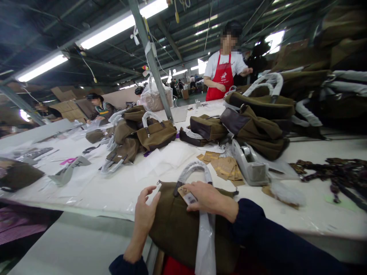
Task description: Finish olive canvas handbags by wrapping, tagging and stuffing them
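An olive-green handbag (172, 225) with plastic-wrapped handles (197, 166) leans at the near table edge, right in front of me. My right hand (205, 196) lies over the upper part of the bag. Its thumb and fingers pinch a brown hang tag (188, 197) with a white barcode label, beside the handle base. At the bag's left top corner is my left hand (145, 212), thumb and fingers apart with nothing between them. One wrapped handle hangs down the bag's front. The bag's lower part runs out of view.
A tape dispenser (250, 164) stands behind the bag to the right, next to scattered brown paper tags (226, 166). Olive handbags (156, 133) are heaped farther back. Dark patterned straps (329, 172) lie right. A co-worker in a red apron (220, 80) stands across the table.
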Available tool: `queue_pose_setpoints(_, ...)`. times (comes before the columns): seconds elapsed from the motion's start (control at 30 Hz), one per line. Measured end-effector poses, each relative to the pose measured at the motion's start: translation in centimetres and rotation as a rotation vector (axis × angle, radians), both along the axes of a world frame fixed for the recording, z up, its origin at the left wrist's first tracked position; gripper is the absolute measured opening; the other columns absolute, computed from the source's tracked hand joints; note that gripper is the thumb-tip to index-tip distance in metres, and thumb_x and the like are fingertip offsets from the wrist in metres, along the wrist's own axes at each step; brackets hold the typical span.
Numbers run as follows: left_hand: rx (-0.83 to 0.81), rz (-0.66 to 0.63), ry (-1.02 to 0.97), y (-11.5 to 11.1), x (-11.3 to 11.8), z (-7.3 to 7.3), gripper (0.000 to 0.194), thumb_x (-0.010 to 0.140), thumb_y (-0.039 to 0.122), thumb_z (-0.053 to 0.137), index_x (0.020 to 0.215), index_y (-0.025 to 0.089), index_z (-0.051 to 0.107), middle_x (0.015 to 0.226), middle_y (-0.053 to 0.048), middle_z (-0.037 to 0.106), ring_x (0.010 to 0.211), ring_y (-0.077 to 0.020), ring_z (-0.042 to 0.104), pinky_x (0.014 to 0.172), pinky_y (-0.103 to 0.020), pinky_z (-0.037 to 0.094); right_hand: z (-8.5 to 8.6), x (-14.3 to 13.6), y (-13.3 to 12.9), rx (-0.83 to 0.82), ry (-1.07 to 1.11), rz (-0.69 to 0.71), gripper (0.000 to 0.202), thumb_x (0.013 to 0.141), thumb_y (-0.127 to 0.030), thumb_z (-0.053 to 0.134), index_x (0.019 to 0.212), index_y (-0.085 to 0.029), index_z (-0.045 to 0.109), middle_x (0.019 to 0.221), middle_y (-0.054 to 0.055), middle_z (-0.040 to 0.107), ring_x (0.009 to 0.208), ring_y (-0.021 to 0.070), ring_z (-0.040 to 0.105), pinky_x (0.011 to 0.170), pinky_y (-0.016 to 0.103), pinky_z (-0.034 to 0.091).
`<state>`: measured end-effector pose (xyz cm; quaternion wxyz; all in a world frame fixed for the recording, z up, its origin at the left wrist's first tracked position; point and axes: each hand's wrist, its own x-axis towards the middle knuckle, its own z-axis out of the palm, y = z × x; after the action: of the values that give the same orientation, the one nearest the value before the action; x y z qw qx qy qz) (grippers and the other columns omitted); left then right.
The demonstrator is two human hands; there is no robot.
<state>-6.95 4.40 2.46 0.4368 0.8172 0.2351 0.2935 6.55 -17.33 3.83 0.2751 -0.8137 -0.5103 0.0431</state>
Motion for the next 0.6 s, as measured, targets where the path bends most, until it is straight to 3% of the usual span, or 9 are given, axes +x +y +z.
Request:
queue_pose_setpoints(0.07, 0.045, 0.083, 0.016, 0.0, -1.3, -1.2, 0.043, 0.074, 0.052, 0.066, 0.104, 0.020, 0.065, 0.114, -0.011, 0.065, 0.112, -0.0314, 0.058, 0.098, -0.051, 0.044, 0.2, -1.3, 0.1, -0.055, -0.050, -0.009, 0.067, 0.066, -0.039, 0.085, 0.125, -0.022, 0.059, 0.107, 0.011, 0.066, 0.099, 0.0313, 0.060, 0.084, 0.038, 0.046)
queue_pose_setpoints(0.17, -0.210, 0.013, -0.015, -0.6, -2.1, -2.7, 0.049, 0.073, 0.053, 0.068, 0.107, 0.018, 0.061, 0.113, -0.013, 0.066, 0.107, -0.0305, 0.061, 0.092, -0.047, 0.049, 0.7, -3.1, 1.2, 0.057, 0.079, 0.064, 0.065, 0.075, -0.042, 0.078, 0.132, -0.023, 0.053, 0.111, 0.008, 0.066, 0.097, 0.0250, 0.062, 0.083, 0.033, 0.047)
queue_pose_setpoints(0.23, -0.383, -0.045, -0.057, -0.9, -2.4, -3.3, 0.052, 0.075, 0.053, 0.068, 0.112, 0.017, 0.057, 0.110, -0.013, 0.067, 0.102, -0.0280, 0.065, 0.086, -0.041, 0.052, 1.2, -3.6, 1.8, 0.136, 0.217, 0.153, 0.059, 0.081, -0.047, 0.071, 0.132, -0.024, 0.053, 0.105, 0.005, 0.068, 0.088, 0.0203, 0.063, 0.076, 0.028, 0.047)
queue_pose_setpoints(0.3, -0.448, -0.011, -0.078, -0.9, -2.9, -3.5, 0.055, 0.077, 0.054, 0.067, 0.117, 0.018, 0.056, 0.109, -0.012, 0.067, 0.099, -0.0265, 0.065, 0.083, -0.039, 0.053, 1.6, -3.1, 1.7, 0.191, 0.294, 0.169, 0.044, 0.087, -0.047, 0.064, 0.124, -0.024, 0.058, 0.095, 0.002, 0.069, 0.081, 0.0180, 0.063, 0.070, 0.027, 0.046)
queue_pose_setpoints(0.4, -0.440, 0.117, -0.080, -1.1, -4.3, -3.7, 0.058, 0.075, 0.056, 0.069, 0.118, 0.018, 0.057, 0.109, -0.012, 0.065, 0.105, -0.0275, 0.062, 0.086, -0.038, 0.051, 1.7, -0.6, -0.2, 0.217, 0.175, -0.051, 0.022, 0.090, -0.036, 0.059, 0.106, -0.021, 0.063, 0.091, 0.003, 0.068, 0.082, 0.0183, 0.062, 0.071, 0.028, 0.044)
queue_pose_setpoints(0.5, -0.476, 0.208, -0.080, -2.6, -6.4, -4.8, 0.059, 0.074, 0.054, 0.071, 0.120, 0.020, 0.055, 0.114, -0.012, 0.063, 0.112, -0.0272, 0.060, 0.089, -0.037, 0.051, 1.1, 2.3, -3.2, 0.059, -0.060, -0.330, 0.015, 0.087, -0.032, 0.062, 0.092, -0.018, 0.063, 0.091, 0.008, 0.067, 0.086, 0.0216, 0.060, 0.076, 0.031, 0.042)
queue_pose_setpoints(0.6, -0.608, 0.239, -0.112, -5.2, -8.2, -6.8, 0.059, 0.077, 0.052, 0.070, 0.125, 0.025, 0.048, 0.127, -0.010, 0.058, 0.116, -0.0255, 0.059, 0.086, -0.034, 0.054, -0.1, 4.1, -5.2, -0.091, -0.024, -0.357, 0.023, 0.085, -0.042, 0.064, 0.085, -0.018, 0.063, 0.086, 0.008, 0.067, 0.081, 0.0214, 0.061, 0.071, 0.030, 0.040)
